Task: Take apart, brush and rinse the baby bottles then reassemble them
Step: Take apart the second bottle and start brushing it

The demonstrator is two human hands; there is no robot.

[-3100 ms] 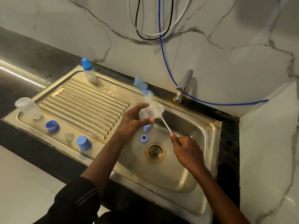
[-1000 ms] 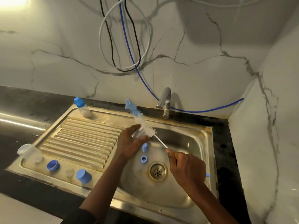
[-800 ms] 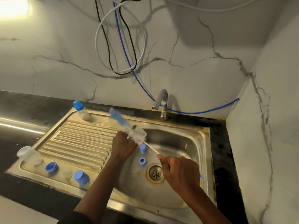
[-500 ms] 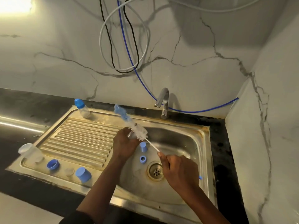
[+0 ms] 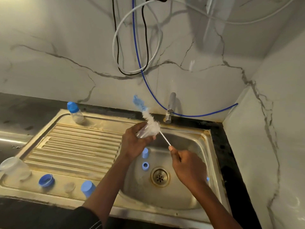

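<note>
Above the sink basin (image 5: 189, 192), my left hand (image 5: 133, 142) grips a clear baby bottle body (image 5: 145, 132). My right hand (image 5: 188, 166) holds the thin white handle of a bottle brush (image 5: 151, 123). Its white bristles lie across the bottle and its blue tip points up and to the left. A blue cap (image 5: 145, 152) and a blue ring (image 5: 145, 166) lie in the basin below my hands. A second, capped bottle (image 5: 75, 113) stands at the back of the drainboard.
On the drainboard's front edge stand a clear bottle body (image 5: 14, 167), a blue ring (image 5: 46, 180), a clear teat (image 5: 69, 187) and a blue cap (image 5: 88, 190). A tap (image 5: 170, 108) rises behind the basin. Cables and a blue hose (image 5: 137, 52) hang on the marble wall.
The brush has swung, its blue tip now pointing more steeply up. My right hand has shifted slightly right on the handle. My left hand keeps its hold on the bottle.
</note>
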